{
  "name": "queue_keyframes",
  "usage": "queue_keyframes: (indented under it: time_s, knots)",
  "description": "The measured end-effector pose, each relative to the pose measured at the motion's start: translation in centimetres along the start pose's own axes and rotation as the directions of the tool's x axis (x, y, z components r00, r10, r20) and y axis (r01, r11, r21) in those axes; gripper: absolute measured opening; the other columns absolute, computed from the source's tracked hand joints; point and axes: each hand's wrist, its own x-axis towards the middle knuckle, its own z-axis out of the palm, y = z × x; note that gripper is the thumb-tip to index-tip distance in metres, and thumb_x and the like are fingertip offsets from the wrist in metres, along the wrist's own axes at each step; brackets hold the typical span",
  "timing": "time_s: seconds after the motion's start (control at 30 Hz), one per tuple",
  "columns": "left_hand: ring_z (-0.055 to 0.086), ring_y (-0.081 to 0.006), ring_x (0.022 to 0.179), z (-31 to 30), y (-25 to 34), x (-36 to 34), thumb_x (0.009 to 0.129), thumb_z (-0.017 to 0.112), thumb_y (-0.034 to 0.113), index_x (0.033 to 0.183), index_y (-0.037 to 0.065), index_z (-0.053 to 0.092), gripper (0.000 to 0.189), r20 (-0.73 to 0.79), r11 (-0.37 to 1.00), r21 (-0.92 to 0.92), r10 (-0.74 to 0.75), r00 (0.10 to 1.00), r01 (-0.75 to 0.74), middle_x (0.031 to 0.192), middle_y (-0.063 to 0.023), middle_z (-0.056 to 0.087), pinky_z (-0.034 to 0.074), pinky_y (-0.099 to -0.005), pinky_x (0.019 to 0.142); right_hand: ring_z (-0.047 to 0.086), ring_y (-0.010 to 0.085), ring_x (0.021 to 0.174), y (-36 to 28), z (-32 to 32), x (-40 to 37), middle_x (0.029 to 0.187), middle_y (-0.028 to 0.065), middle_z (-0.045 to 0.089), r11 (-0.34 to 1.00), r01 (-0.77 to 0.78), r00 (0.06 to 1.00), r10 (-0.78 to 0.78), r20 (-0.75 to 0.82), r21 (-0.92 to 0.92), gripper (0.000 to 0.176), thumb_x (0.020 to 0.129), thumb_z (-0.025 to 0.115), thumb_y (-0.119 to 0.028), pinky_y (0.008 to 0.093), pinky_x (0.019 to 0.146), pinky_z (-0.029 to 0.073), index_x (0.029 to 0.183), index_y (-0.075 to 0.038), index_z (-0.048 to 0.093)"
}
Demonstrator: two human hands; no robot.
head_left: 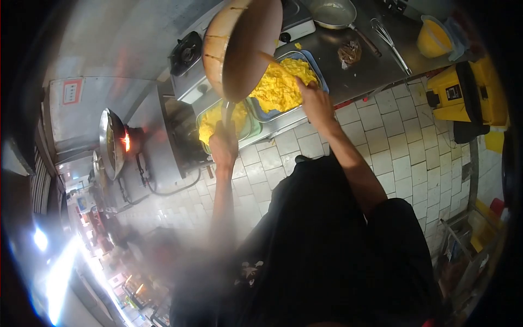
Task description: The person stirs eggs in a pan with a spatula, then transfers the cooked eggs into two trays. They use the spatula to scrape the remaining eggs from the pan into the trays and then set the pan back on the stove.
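My left hand grips the handle of a large pan, which is tipped steeply onto its side above the counter. My right hand is closed around a wooden-looking spatula, whose far end reaches to the pan's rim. Beneath the spatula lies a heap of yellow scrambled eggs in a blue-rimmed tray. A second, greenish tray stands behind my left hand and holds more scrambled eggs. The pan hides part of the first tray.
At the left, a wok sits beside a burning flame. A gas burner is left of the pan. Along the counter lie a frying pan, a whisk and a yellow container. A yellow bucket stands on the tiled floor.
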Motion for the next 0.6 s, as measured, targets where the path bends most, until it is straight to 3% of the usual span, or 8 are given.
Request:
queue_keyframes:
  time_s: [0.13,0.33,0.4,0.43,0.47,0.5,0.53,0.6]
  knots:
    - [0.063,-0.0441,0.067,-0.8,-0.4,0.5,0.096,0.057,0.031,0.097,0.001,0.058,0.03,0.029,0.998,0.064,-0.025,0.999,0.023,0.072,-0.0251,0.064,0.048,-0.0491,0.058,0.068,0.0332,0.073,2.3,-6.2,3.1,0.094,0.0157,0.067,0.99,0.113,0.986,-0.101,-0.13,0.085,0.043,0.09,0.053,-0.005,0.0442,0.064,0.055,0.132,-0.015,0.059]
    - [0.061,-0.0454,0.066,-1.2,-0.2,0.4,0.095,0.059,0.027,0.094,0.0,0.057,0.028,0.035,0.995,-0.097,0.038,0.999,-0.034,0.071,-0.0262,0.061,0.047,-0.049,0.057,0.067,0.0339,0.082,7.4,-9.3,8.4,0.097,0.0126,0.066,0.97,0.167,0.952,-0.206,-0.227,-0.177,0.041,0.096,0.052,-0.01,0.0442,0.069,0.055,0.135,-0.019,0.057]
    - [0.061,-0.0457,0.068,-1.6,0.8,0.7,0.094,0.059,0.026,0.093,-0.001,0.058,0.027,0.038,0.989,-0.147,0.028,0.999,-0.023,0.072,-0.0267,0.061,0.047,-0.0487,0.059,0.067,0.0324,0.083,8.4,-8.2,7.6,0.1,0.0118,0.067,0.963,0.216,0.973,-0.199,0.118,-0.163,0.044,0.095,0.053,-0.01,0.0418,0.071,0.055,0.137,-0.021,0.056]
    - [0.058,-0.0413,0.058,-1.6,1.0,0.7,0.095,0.06,0.027,0.089,-0.003,0.058,0.031,-0.008,0.986,-0.159,0.052,0.999,-0.053,0.064,-0.0243,0.058,0.044,-0.0458,0.053,0.067,0.0307,0.083,9.4,-6.8,7.1,0.102,0.0112,0.068,0.882,0.369,0.929,-0.354,0.105,-0.292,0.044,0.095,0.053,-0.01,0.0391,0.072,0.054,0.137,-0.024,0.056]
    - [0.055,-0.0369,0.048,-1.6,0.9,0.7,0.096,0.061,0.028,0.084,-0.005,0.057,0.035,-0.054,0.983,-0.167,0.073,0.996,-0.081,0.056,-0.022,0.054,0.041,-0.0428,0.048,0.067,0.0307,0.083,9.3,-7.3,6.9,0.102,0.0112,0.068,0.877,0.378,0.926,-0.361,0.111,-0.298,0.044,0.095,0.053,-0.01,0.0391,0.072,0.054,0.137,-0.024,0.056]
    - [0.055,-0.036,0.048,-1.6,0.8,0.7,0.096,0.061,0.029,0.085,-0.005,0.057,0.035,-0.062,0.984,-0.15,0.089,0.994,-0.097,0.056,-0.0219,0.054,0.041,-0.0427,0.048,0.067,0.0315,0.087,8.8,-8.1,6.6,0.105,0.0109,0.069,0.9,0.401,0.914,-0.382,0.135,-0.168,0.043,0.095,0.053,-0.01,0.0403,0.076,0.054,0.135,-0.023,0.058]
    - [0.055,-0.036,0.048,-1.7,0.6,0.8,0.096,0.061,0.029,0.085,-0.005,0.057,0.035,-0.072,0.984,-0.155,0.079,0.994,-0.089,0.056,-0.0219,0.054,0.041,-0.0427,0.048,0.067,0.0324,0.091,8.2,-8.9,6.6,0.109,0.0106,0.069,0.909,0.416,0.9,-0.406,0.158,-0.033,0.041,0.094,0.053,-0.011,0.0416,0.08,0.054,0.133,-0.022,0.06]
    - [0.061,-0.0456,0.068,-2.2,0.7,0.7,0.094,0.06,0.028,0.093,0.0,0.058,0.028,0.052,0.996,-0.087,-0.004,0.999,0.008,0.072,-0.0261,0.062,0.046,-0.0485,0.059,0.067,0.0331,0.089,6.6,-11.3,7.6,0.112,0.0109,0.069,0.941,0.334,0.917,-0.336,0.212,0.05,0.039,0.095,0.052,-0.011,0.0409,0.076,0.055,0.131,-0.021,0.062]
